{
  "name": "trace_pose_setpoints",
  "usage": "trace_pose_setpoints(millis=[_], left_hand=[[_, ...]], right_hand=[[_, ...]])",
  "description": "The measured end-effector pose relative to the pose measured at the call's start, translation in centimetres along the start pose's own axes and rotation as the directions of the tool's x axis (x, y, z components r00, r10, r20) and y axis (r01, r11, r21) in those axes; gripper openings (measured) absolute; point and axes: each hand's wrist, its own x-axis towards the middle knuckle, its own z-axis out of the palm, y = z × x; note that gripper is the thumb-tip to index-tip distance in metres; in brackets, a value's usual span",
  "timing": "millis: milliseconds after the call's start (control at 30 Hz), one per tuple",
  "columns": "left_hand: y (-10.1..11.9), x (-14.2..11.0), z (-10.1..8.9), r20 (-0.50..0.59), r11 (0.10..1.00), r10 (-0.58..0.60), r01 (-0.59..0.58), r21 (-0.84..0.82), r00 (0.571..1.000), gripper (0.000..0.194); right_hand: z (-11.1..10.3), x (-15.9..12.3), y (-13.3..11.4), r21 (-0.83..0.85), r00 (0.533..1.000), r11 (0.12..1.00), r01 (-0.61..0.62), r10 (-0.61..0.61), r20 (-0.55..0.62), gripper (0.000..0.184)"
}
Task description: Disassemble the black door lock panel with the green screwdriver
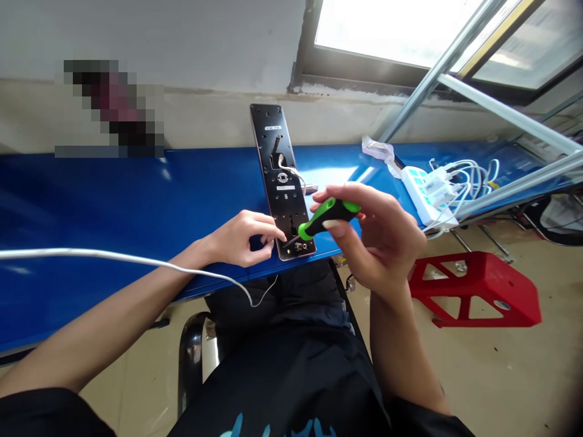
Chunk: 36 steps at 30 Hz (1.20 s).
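A long black door lock panel lies back side up on the blue table, its near end at the table's front edge. It carries a spindle, a white wire bundle and several small holes. My right hand grips a green-and-black screwdriver over the panel's near end. The thin shaft slants down and left to the panel. My left hand is beside the panel's near left edge, index finger stretched to the screwdriver's tip, the other fingers bent and apart. Whether that fingertip touches the shaft, I cannot tell.
A white cable crosses over my left forearm. On the blue table, a white power strip with plugs and coiled cords lies to the right, near a metal frame. A red stool is on the floor at right.
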Motion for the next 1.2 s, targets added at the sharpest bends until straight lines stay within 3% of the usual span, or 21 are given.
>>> trace_pose_setpoints(millis=[133, 267, 333, 467, 600, 733, 833, 1200], left_hand=[[-0.1, -0.1, 0.1, -0.007, 1.0, -0.005, 0.005, -0.003, 1.0, 0.026], [-0.1, -0.2, 0.1, 0.009, 1.0, -0.021, 0.021, -0.002, 1.0, 0.031], [-0.1, -0.3, 0.0, 0.009, 1.0, -0.022, 0.022, 0.003, 1.0, 0.03], [-0.2, -0.3, 0.1, 0.006, 1.0, -0.019, 0.019, 0.001, 1.0, 0.031], [-0.2, -0.3, 0.1, 0.01, 1.0, -0.019, 0.019, -0.002, 1.0, 0.031], [-0.1, -0.2, 0.0, 0.007, 1.0, -0.013, 0.013, 0.009, 1.0, 0.029], [0.0, -0.1, 0.0, 0.003, 1.0, -0.001, 0.001, 0.015, 1.0, 0.03], [0.2, 0.1, 0.1, 0.006, 1.0, 0.0, 0.0, 0.006, 1.0, 0.026]], right_hand=[[-0.3, -0.5, -0.1, -0.177, 0.999, 0.984, -0.031, 0.033, 0.008, 0.057], [-0.9, -0.2, -1.0, -0.093, 0.975, 0.98, -0.178, 0.189, 0.121, 0.054], [-1.1, 0.1, -1.3, -0.147, 0.965, 0.971, -0.19, 0.212, 0.153, 0.053], [-1.2, 0.5, -1.2, -0.238, 0.978, 0.959, -0.156, 0.184, 0.098, 0.043], [-0.7, 0.4, -1.2, -0.139, 0.985, 0.985, -0.103, 0.121, 0.126, 0.054], [-0.5, 0.2, -1.1, -0.231, 0.987, 0.966, -0.112, 0.136, 0.089, 0.052], [-0.5, 0.0, -1.0, -0.184, 0.984, 0.974, -0.135, 0.153, 0.091, 0.055], [-1.7, -0.1, 0.1, -0.169, 1.0, 0.985, -0.024, 0.024, -0.002, 0.066]])
